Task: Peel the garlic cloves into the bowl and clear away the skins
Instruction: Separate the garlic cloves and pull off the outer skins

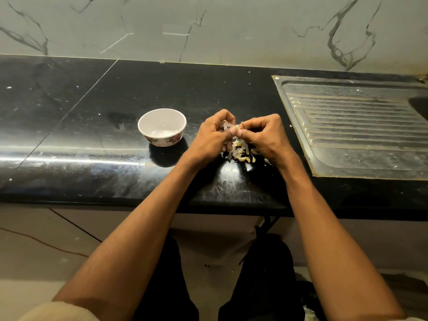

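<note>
While both hands' fingers [232, 133] pinch it, the garlic clove [236, 129] looks pale (perhaps half-skinned).

— What is the person wearing?
— Cream, soft-looking sleeves [58, 312], pushed up past the elbows, so both forearms are bare. Only a corner of each sleeve shows at the bottom edge.
— And lower down?
— Black trousers [266, 274], both legs visible between the forearms.
— Anything on the left hand [212, 137] or the right hand [264, 137]?
— No rings, watch or bands show on them or on the wrists. The fingernails look short and plain.
</note>
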Demonstrator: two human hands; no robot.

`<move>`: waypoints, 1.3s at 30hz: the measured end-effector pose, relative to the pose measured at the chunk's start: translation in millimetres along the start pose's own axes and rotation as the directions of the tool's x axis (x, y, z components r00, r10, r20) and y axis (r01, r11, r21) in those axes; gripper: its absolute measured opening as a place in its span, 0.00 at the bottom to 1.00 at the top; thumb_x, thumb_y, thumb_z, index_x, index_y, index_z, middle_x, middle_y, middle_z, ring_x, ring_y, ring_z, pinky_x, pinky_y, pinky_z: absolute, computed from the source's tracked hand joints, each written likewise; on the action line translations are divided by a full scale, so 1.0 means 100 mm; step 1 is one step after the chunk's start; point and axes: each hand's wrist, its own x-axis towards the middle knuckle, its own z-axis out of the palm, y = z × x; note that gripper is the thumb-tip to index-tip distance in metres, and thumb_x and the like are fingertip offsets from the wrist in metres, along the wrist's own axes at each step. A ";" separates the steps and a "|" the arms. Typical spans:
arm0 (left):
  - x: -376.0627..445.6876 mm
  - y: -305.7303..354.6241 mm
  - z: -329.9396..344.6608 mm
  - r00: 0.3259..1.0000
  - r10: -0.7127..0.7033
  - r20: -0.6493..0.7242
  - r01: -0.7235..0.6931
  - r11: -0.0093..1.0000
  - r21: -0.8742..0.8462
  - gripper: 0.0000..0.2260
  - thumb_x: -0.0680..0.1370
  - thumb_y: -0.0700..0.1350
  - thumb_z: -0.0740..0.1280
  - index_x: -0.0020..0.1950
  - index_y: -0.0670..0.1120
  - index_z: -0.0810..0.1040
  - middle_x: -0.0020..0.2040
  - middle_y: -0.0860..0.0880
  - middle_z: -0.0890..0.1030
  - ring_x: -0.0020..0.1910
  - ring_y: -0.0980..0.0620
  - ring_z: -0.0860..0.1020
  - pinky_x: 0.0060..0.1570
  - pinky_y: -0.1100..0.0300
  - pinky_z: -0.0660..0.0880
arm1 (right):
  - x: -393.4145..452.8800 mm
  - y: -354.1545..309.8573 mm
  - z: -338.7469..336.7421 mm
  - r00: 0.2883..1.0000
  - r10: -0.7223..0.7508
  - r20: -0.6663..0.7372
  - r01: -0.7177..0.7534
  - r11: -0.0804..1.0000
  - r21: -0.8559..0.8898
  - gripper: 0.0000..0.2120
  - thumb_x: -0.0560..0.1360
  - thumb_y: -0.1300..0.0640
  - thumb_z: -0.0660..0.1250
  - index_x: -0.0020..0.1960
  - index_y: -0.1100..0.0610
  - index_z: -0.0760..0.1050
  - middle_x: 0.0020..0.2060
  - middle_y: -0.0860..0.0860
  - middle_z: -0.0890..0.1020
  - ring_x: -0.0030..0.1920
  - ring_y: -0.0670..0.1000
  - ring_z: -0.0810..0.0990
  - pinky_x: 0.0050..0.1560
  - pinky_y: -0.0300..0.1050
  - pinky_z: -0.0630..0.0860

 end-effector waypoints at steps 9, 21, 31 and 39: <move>-0.02 0.03 0.02 0.999 0.022 -0.035 -0.022 1.000 -0.014 0.10 0.85 0.37 0.59 0.45 0.43 0.74 0.33 0.52 0.76 0.29 0.54 0.75 0.30 0.63 0.71 | -0.02 -0.05 0.01 1.000 0.007 0.027 -0.011 0.992 0.127 0.03 0.72 0.63 0.79 0.44 0.63 0.86 0.38 0.55 0.88 0.38 0.49 0.86 0.41 0.41 0.81; -0.03 0.00 0.00 0.996 0.014 -0.084 -0.022 0.995 -0.096 0.12 0.81 0.44 0.64 0.43 0.37 0.79 0.38 0.42 0.80 0.36 0.47 0.77 0.41 0.51 0.74 | -0.01 0.00 -0.11 0.992 0.018 0.122 -0.043 0.978 0.203 0.07 0.70 0.69 0.79 0.46 0.62 0.85 0.38 0.52 0.87 0.40 0.49 0.85 0.42 0.40 0.81; -0.05 0.03 -0.02 0.995 0.016 -0.096 -0.033 0.982 -0.184 0.11 0.83 0.39 0.62 0.44 0.36 0.79 0.39 0.42 0.83 0.39 0.46 0.80 0.41 0.56 0.75 | -0.01 -0.01 -0.16 0.987 0.015 0.159 -0.051 0.973 0.225 0.12 0.68 0.72 0.78 0.49 0.61 0.85 0.42 0.54 0.88 0.42 0.50 0.86 0.43 0.39 0.80; -0.05 0.01 -0.03 0.990 0.012 -0.139 -0.039 0.981 -0.192 0.02 0.80 0.38 0.69 0.49 0.44 0.80 0.43 0.41 0.83 0.41 0.50 0.81 0.40 0.59 0.75 | 0.02 0.01 -0.09 0.997 0.077 -0.015 -0.071 0.967 0.244 0.14 0.67 0.66 0.82 0.51 0.64 0.85 0.43 0.59 0.87 0.42 0.52 0.86 0.42 0.44 0.83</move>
